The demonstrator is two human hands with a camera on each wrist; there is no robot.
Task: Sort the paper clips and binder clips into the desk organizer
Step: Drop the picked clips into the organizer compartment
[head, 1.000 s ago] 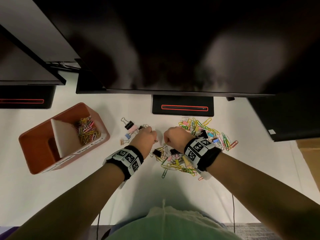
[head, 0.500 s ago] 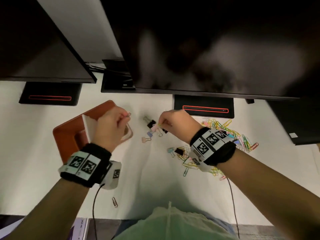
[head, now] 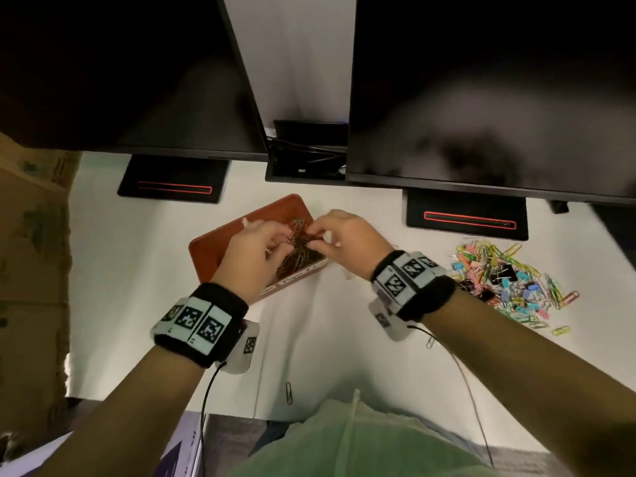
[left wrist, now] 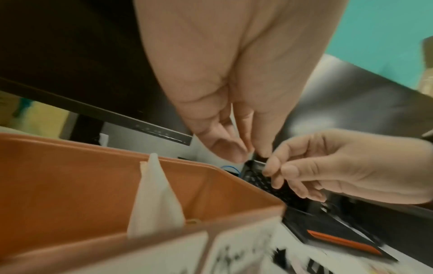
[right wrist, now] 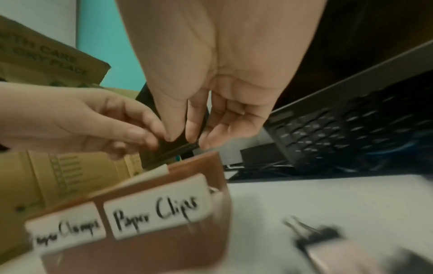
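The orange desk organizer (head: 213, 242) sits mid-desk with a white divider (left wrist: 152, 194). Its front carries the labels "Paper Clips" (right wrist: 154, 209) and "Paper Clamps" (right wrist: 65, 229). A heap of coloured paper clips (head: 303, 259) lies in the right compartment. Both hands hover over that compartment, fingertips almost touching. My left hand (head: 278, 235) presses thumb and forefinger together (left wrist: 248, 153) on what looks like a thin paper clip. My right hand (head: 316, 235) points bunched fingers down (right wrist: 185, 138); no clip shows between them. The loose pile of paper and binder clips (head: 509, 284) lies far right.
Two dark monitors overhang the back of the desk on black stands (head: 464, 215). Cardboard boxes (head: 31, 270) stand at the left. Stray paper clips lie near the front edge (head: 289, 392) and beside my right wrist (head: 430, 342). A black binder clip (right wrist: 316, 239) lies right of the organizer.
Both hands left the loose pile and moved left to the organizer. They now meet over the paper clip compartment. My head has turned left with them.
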